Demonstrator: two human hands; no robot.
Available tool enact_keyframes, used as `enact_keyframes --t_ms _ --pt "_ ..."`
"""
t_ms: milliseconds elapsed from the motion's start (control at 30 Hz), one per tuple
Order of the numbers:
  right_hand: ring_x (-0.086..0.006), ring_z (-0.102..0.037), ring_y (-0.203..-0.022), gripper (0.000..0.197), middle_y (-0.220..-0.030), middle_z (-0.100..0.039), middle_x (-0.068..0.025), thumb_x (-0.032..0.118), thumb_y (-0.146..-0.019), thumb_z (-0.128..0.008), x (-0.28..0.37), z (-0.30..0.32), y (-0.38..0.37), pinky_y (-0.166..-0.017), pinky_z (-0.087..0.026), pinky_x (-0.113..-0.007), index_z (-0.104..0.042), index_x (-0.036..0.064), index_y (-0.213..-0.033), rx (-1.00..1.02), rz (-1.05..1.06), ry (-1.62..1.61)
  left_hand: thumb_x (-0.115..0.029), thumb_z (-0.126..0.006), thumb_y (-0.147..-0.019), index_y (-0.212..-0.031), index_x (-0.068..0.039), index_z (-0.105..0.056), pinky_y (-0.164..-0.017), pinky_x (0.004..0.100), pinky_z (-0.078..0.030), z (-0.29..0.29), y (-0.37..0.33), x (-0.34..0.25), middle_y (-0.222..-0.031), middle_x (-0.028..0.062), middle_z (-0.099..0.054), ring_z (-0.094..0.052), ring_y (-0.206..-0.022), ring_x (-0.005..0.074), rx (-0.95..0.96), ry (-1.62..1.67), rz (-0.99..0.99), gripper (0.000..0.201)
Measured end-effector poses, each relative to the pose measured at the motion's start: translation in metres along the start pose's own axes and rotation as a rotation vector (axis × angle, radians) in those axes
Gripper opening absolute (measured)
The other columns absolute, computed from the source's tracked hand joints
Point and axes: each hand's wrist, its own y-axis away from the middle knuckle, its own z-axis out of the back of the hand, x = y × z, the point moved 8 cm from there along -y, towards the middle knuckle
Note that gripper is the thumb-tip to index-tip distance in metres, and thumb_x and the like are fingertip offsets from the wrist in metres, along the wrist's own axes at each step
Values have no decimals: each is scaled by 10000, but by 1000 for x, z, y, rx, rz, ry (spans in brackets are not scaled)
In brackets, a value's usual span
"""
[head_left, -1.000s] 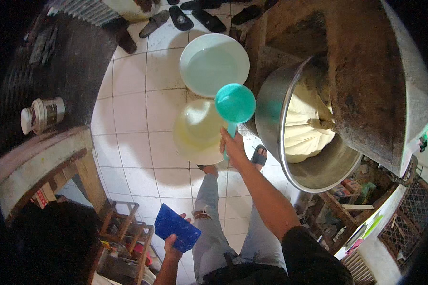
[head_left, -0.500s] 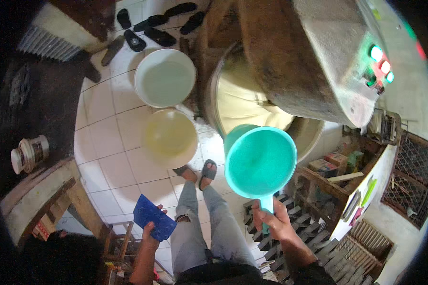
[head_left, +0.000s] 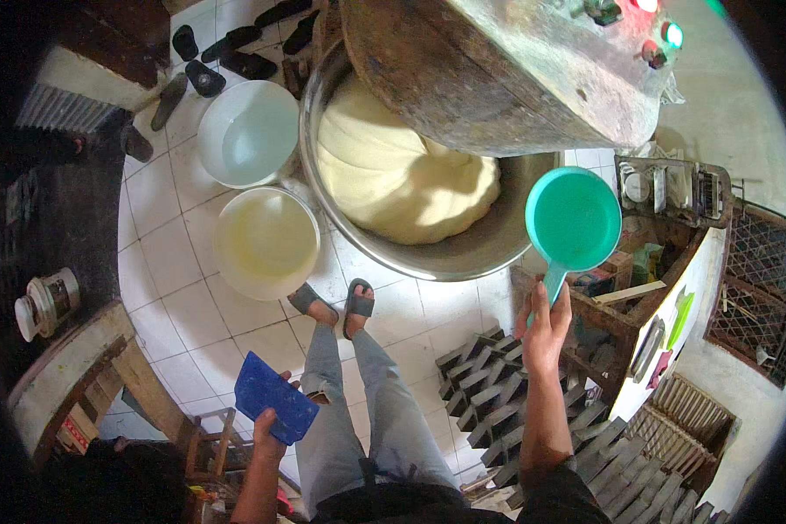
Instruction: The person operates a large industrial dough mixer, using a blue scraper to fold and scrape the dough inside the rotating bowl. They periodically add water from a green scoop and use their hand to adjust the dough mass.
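My right hand (head_left: 546, 336) grips the handle of a teal plastic dipper (head_left: 572, 218), which is out to the right, beside the big metal bowl (head_left: 380, 260). I cannot tell whether the dipper holds anything. In that bowl, under the mixer's body, lies a large mass of pale dough (head_left: 402, 188), folded on its surface. Low on the left, my left hand (head_left: 272, 437) is closed around a flat blue dough scraper (head_left: 272, 397), thumb on top, away from the bowl.
A white bucket (head_left: 247, 131) and another with yellowish contents (head_left: 266, 244) stand on the tiled floor. Above the bowl juts the mixer's worn body (head_left: 498, 70). Stacked dark metal pieces (head_left: 489, 393) are by my right leg, a wooden shelf (head_left: 624, 301) behind them. Sandals (head_left: 205, 79) lie at far left.
My right hand has swung the dipper right, from in front of the bowl to its right side. The view has shifted, so more dough and bowl show. The scraper stays in my left hand.
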Motion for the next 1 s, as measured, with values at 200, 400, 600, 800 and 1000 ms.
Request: enact_keyframes --t_ms 200,400,600,800,1000 --pt "-17 -436 -672 206 -862 -527 34 153 -1070 -579 -17 6 -10 -522 -362 -192 -523 17 -1214 34 10 -85 -396 -793 -746 -1540 -40 -351 -1039 574 -539 -13 6 16 -1473 212 -510 -546 -1329 384 34 47 -42 976" --pt "-50 -475 -660 298 -845 -555 10 202 -1064 -597 -25 2 -10 -525 -394 -232 -519 -22 -1243 79 66 61 -345 -793 -750 -1522 6 -356 -1019 598 -547 -23 9 20 -1466 267 -508 -561 -1310 431 7 99 -80 954" --pt "-115 -532 -792 374 -907 -584 -73 223 -1059 -591 -32 2 -13 -668 -462 -287 -505 -58 -1290 114 119 263 -370 -805 -742 -1525 10 -352 -1032 575 -547 -28 6 25 -1457 255 -517 -557 -1320 417 34 80 -63 981" --pt "-201 -583 -883 363 -986 -630 -122 198 -1056 -582 -18 -7 -15 -792 -495 -368 -517 -65 -1299 101 250 371 -400 -810 -728 -1527 11 -356 -1045 567 -544 -27 0 23 -1473 234 -515 -556 -1327 403 34 68 -71 1007" --pt "-185 -571 -867 386 -992 -650 -134 224 -1059 -591 -24 -7 -16 -776 -498 -357 -513 -77 -1289 78 212 400 -427 -806 -728 -1521 10 -371 -1053 560 -542 -21 1 22 -1475 223 -515 -546 -1340 388 1 55 -43 1004"
